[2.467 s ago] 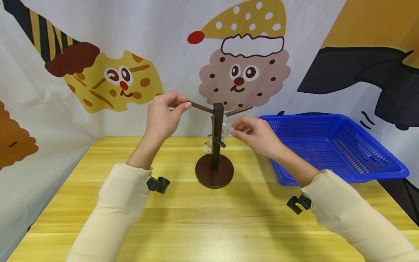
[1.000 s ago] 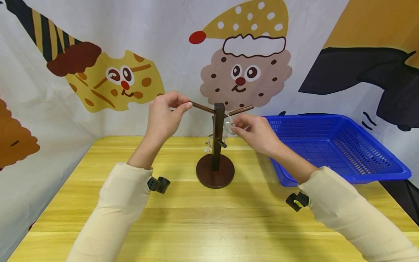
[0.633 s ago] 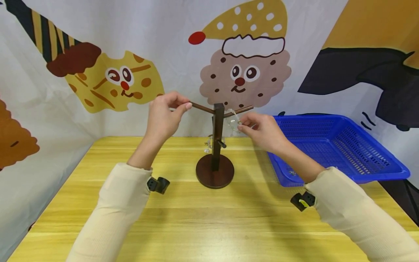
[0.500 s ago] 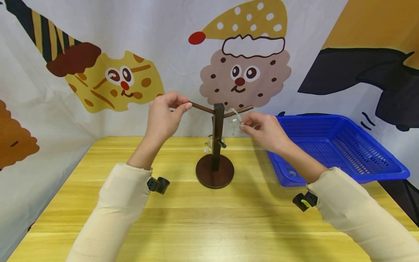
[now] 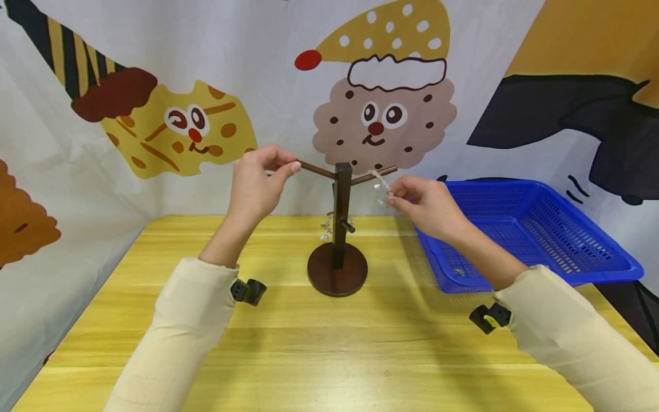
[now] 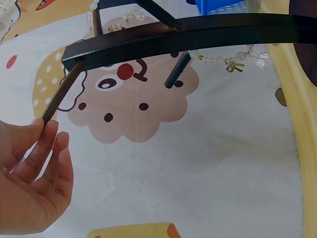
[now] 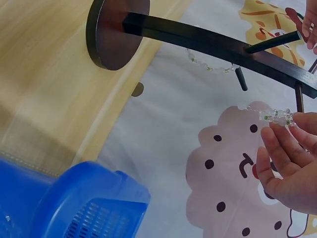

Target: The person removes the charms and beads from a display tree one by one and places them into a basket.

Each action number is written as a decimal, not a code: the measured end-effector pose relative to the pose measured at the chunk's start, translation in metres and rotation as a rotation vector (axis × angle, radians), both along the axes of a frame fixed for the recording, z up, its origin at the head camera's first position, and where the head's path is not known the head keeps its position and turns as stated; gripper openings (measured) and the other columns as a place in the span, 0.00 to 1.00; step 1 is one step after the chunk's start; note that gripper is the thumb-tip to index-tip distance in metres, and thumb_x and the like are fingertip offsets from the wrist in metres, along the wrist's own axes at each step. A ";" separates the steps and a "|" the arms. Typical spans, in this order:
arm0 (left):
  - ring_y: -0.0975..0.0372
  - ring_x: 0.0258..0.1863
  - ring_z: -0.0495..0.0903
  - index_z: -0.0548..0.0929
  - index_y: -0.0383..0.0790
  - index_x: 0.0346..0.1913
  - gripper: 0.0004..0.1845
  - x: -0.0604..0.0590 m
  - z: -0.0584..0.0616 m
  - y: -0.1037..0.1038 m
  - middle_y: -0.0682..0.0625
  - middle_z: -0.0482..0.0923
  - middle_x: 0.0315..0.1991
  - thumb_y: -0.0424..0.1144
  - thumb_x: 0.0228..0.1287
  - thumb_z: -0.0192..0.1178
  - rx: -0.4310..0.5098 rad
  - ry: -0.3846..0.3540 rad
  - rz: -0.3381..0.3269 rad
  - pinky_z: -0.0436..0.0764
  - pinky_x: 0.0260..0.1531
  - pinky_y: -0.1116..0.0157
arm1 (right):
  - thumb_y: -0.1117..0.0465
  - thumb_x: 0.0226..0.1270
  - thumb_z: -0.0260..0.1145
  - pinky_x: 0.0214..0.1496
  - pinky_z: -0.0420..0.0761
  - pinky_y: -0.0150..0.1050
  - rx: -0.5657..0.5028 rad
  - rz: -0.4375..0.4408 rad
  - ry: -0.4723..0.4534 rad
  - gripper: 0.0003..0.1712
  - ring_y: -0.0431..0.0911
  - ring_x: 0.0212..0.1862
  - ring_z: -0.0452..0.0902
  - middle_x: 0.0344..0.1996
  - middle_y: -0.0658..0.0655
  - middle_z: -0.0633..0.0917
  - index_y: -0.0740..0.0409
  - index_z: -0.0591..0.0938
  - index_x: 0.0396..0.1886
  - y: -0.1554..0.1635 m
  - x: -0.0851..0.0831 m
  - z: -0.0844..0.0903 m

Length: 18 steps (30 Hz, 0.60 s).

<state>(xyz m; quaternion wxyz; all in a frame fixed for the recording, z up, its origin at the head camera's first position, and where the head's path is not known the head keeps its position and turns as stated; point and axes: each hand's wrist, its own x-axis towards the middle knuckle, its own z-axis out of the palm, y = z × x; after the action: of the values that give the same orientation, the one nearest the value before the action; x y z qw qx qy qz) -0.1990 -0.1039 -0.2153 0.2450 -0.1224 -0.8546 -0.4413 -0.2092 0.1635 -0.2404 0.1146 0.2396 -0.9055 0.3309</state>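
Observation:
A dark brown wooden stand (image 5: 340,206) with several slanting pegs rises from a round base. My left hand (image 5: 259,182) pinches the outer end of its upper left peg (image 6: 62,94) between thumb and fingers. On the other side, my right hand (image 5: 431,207) pinches a clear beaded bracelet (image 5: 380,184), seen closer in the right wrist view as a bracelet (image 7: 277,117) of clear and green beads. It loops at the upper right peg (image 5: 389,170), near the tip. A second beaded bracelet (image 6: 235,63), with a bow charm, hangs lower on the stand behind the post.
A blue plastic basket (image 5: 520,184) stands at the right of the wooden table (image 5: 288,343), under the right forearm. A small shiny item (image 5: 459,272) shows in its near left corner. A cartoon-printed cloth (image 5: 280,114) hangs behind the table.
My right hand, first apart from the bracelet near the post, has taken hold of it and moved it rightward along the peg. My left hand keeps its pinch on the left peg.

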 end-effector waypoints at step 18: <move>0.56 0.34 0.78 0.83 0.33 0.35 0.08 -0.001 0.000 0.000 0.44 0.82 0.33 0.36 0.61 0.60 -0.003 0.004 -0.003 0.71 0.29 0.64 | 0.63 0.64 0.61 0.37 0.75 0.42 0.034 -0.031 0.007 0.07 0.49 0.31 0.77 0.29 0.57 0.82 0.63 0.81 0.36 0.015 0.001 0.002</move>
<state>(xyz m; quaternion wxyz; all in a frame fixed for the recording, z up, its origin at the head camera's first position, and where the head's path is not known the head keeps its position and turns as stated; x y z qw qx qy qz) -0.1996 -0.1040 -0.2155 0.2458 -0.1246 -0.8545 -0.4402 -0.2080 0.1789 -0.2384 0.1188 0.2284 -0.9142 0.3128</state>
